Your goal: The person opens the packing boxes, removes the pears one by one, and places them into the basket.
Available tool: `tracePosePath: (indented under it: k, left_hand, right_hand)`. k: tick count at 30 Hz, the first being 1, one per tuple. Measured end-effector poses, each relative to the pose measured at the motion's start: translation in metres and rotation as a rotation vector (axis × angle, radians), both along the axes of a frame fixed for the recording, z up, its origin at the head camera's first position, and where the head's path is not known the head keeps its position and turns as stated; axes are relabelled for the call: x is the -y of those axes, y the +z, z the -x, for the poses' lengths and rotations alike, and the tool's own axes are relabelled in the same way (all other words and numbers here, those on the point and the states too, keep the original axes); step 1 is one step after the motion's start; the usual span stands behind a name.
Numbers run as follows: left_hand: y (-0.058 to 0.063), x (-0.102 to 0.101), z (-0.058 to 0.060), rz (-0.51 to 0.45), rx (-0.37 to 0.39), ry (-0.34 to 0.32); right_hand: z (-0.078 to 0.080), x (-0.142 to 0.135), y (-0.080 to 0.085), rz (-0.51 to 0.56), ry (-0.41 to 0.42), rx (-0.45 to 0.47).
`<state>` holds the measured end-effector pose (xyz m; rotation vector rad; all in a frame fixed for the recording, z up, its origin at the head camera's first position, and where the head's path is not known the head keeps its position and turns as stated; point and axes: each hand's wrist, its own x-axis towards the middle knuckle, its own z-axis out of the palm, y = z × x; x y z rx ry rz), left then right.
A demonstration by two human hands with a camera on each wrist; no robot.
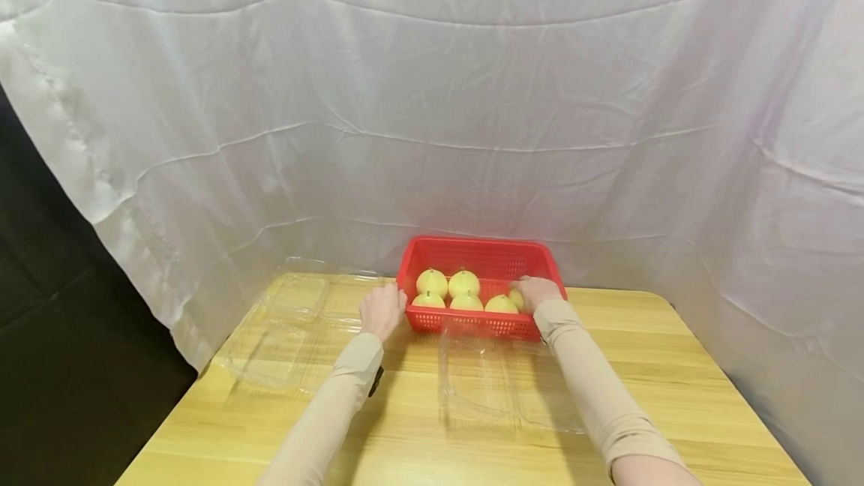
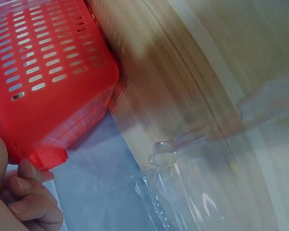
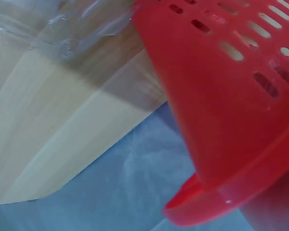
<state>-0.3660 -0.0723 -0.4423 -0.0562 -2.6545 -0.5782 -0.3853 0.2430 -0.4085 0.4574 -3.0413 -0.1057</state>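
Note:
A red perforated plastic basket (image 1: 489, 247) stands at the table's back edge, holding several round, pale yellow pears (image 1: 464, 283) with short stems. My left hand (image 1: 382, 311) grips the basket's left rim, its curled fingers seen close in the left wrist view beside the red wall (image 2: 53, 110). Inside the basket's right end, my right hand (image 1: 538, 292) holds a pear (image 1: 516, 300), which is partly covered by the fingers. In the right wrist view the basket's wall (image 3: 207, 110) hides most of that hand.
An open clear plastic clamshell box (image 1: 479, 388) lies in front of the basket. More clear clamshell boxes (image 1: 270, 355) sit at the table's left side. The wooden table (image 1: 648, 366) backs onto a pale hanging cloth (image 1: 432, 133).

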Motion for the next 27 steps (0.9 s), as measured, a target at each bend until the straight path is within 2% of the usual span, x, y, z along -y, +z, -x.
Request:
tracePosePath:
  k: [5,7,9,16,23,27]
  left_hand:
    - [-0.002,-0.002,0.001,0.028,-0.023,-0.006]
    - [-0.002,-0.002,0.0,0.031,-0.029,-0.007]
    - [-0.001,-0.002,-0.001,0.028,-0.027,-0.006]
    - [0.004,-0.002,0.001,0.005,-0.019,-0.006]
    - [0.003,-0.002,0.001,-0.006,0.005,-0.001]
    - [0.0,0.001,-0.001,-0.015,0.009,0.002]
  right_hand:
    - [-0.003,0.002,-0.001,0.057,-0.008,0.074]
    - [0.003,0.0,-0.006,0.102,0.001,0.117]
    - [0.008,-0.002,-0.01,0.119,0.023,0.121]
    - [0.018,-0.011,-0.014,0.169,0.081,0.049]
    - [0.016,-0.012,-0.015,0.225,0.124,-0.004]
    - [0.015,-0.009,-0.016,0.247,0.122,-0.028]
